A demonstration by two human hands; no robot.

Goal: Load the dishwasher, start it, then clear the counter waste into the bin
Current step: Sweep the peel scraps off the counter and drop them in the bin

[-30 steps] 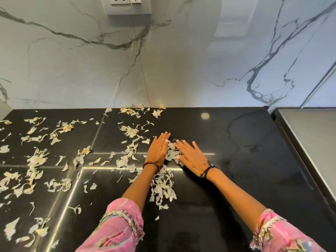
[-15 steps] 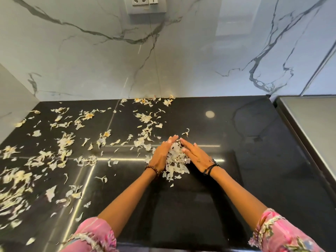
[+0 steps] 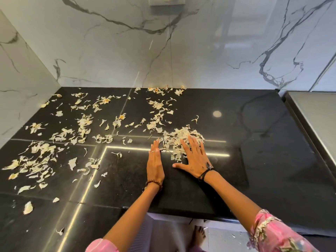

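Head-camera view over a black stone counter (image 3: 263,160) strewn with pale, papery peel scraps (image 3: 40,160), seen from the person's own standpoint. At the far left of the frame, a marble side wall (image 3: 21,73) meets the counter's edge. Loose scraps cover the left half of the dark surface, thickest at centre left and thinning toward the lower left corner, where a few single flakes lie well apart. More scraps trail along the back edge at upper centre, right against the veined marble backsplash (image 3: 200,51); the bottom of a white wall socket (image 3: 166,1) shows at the top edge of the frame.

Just right of centre, the left hand (image 3: 155,166) stands on its edge on the counter, fingers straight and held together, not gripping anything, its fingertips touching the near left side of a gathered pile of scraps (image 3: 181,137). A beaded bracelet circles that wrist. Beside it, the right hand (image 3: 197,159) lies palm down, fingers spread and flat, their tips resting on the near right part of the same pile, thumb stretched out toward the left hand; a dark cord band sits at the wrist. Pink patterned sleeves show at the bottom of the frame, and a bare foot on the floor below the counter's front edge.

At the far right, a grey steel surface (image 3: 320,113) adjoins the counter.
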